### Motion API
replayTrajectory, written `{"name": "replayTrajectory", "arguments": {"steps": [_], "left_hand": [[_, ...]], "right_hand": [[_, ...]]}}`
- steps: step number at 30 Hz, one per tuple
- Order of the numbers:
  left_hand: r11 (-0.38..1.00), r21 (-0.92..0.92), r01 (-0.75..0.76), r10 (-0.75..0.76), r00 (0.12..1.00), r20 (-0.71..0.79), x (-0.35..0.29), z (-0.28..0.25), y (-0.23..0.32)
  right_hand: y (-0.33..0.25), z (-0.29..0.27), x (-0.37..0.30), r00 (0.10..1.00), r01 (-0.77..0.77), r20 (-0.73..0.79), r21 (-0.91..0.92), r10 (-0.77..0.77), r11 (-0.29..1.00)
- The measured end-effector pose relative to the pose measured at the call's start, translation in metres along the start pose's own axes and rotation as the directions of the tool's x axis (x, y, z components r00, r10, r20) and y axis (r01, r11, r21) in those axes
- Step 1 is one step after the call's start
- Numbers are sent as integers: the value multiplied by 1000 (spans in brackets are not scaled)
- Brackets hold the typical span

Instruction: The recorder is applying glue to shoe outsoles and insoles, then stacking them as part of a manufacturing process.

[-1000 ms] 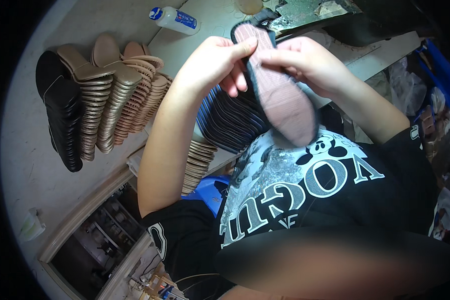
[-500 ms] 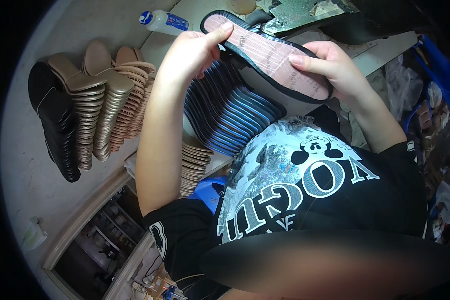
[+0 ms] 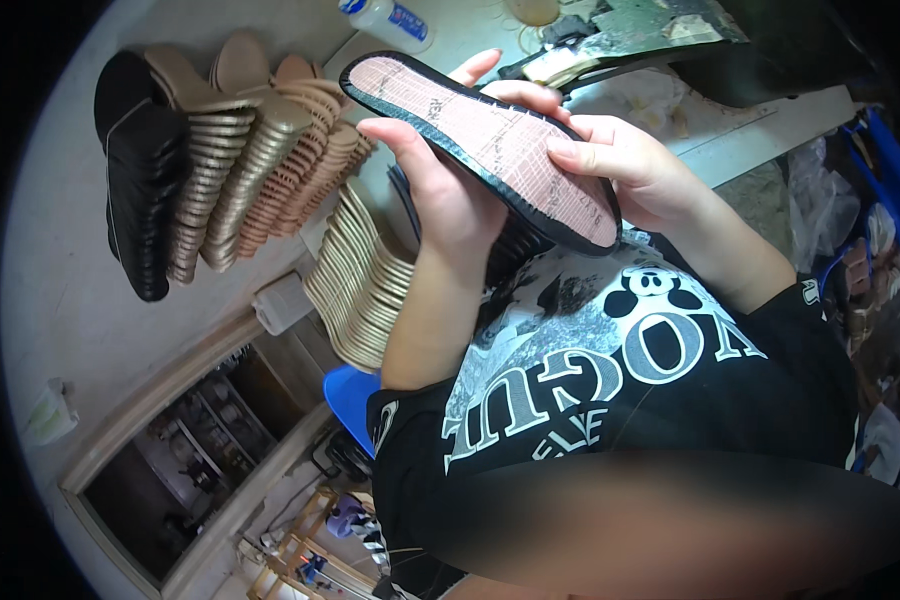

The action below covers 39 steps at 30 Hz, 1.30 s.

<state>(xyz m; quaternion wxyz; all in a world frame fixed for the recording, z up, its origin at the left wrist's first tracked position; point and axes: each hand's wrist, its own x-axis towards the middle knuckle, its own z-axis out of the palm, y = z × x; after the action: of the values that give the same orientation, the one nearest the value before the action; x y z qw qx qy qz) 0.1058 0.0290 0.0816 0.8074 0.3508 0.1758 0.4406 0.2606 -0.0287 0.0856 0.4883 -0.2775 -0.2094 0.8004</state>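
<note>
A shoe insole [image 3: 500, 140], pink grid-marked on its upward face and edged in folded black material, lies slantwise across my hands. My right hand [image 3: 640, 170] grips its wider end, thumb pressed on the pink face and fingers at the far edge. Underneath the middle is my left hand [image 3: 455, 200], its thumb stretched out beside the near edge. Its fingers extend past the far edge, apart from each other; the palm's contact with the insole is hidden. Behind my left forearm, dark stacked insoles [image 3: 520, 240] show only in part.
Leaning stacks of black insoles [image 3: 145, 190], bronze insoles [image 3: 210, 170] and pink insoles [image 3: 290, 170] stand at left. A gold stack [image 3: 360, 280] is nearer. On the table [image 3: 740, 150] are a white bottle [image 3: 395, 25] and a stained board [image 3: 660, 30]. Plastic bags [image 3: 815, 180] hang at right.
The insole has come nearer and to the left. My left hand has left its pinch on the narrow end and slid under the middle with fingers spread. The right hand keeps its grip.
</note>
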Motion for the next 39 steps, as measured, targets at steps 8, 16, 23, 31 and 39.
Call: {"name": "replayTrajectory", "arguments": {"steps": [8, 16, 23, 31, 39], "left_hand": [[965, 4, -260, 253, 933, -256, -5, 0, -7], [885, 342, -315, 399, 892, -211, -13, 15, -20], [898, 335, -285, 405, 832, -378, -18, 12, -31], [894, 337, -295, 394, 876, -279, -24, 18, -33], [847, 452, -279, 425, 867, -260, -26, 20, -31]], "right_hand": [[6, 14, 0, 773, 490, 274, -831, -572, 265], [24, 13, -1, 901, 409, 101, -526, -423, 746], [13, 11, -3, 696, 536, 278, -815, -662, 222], [1, 3, -11, 985, 174, 70, -446, -160, 878], [12, 10, -12, 976, 152, 199, -356, -84, 922]]}}
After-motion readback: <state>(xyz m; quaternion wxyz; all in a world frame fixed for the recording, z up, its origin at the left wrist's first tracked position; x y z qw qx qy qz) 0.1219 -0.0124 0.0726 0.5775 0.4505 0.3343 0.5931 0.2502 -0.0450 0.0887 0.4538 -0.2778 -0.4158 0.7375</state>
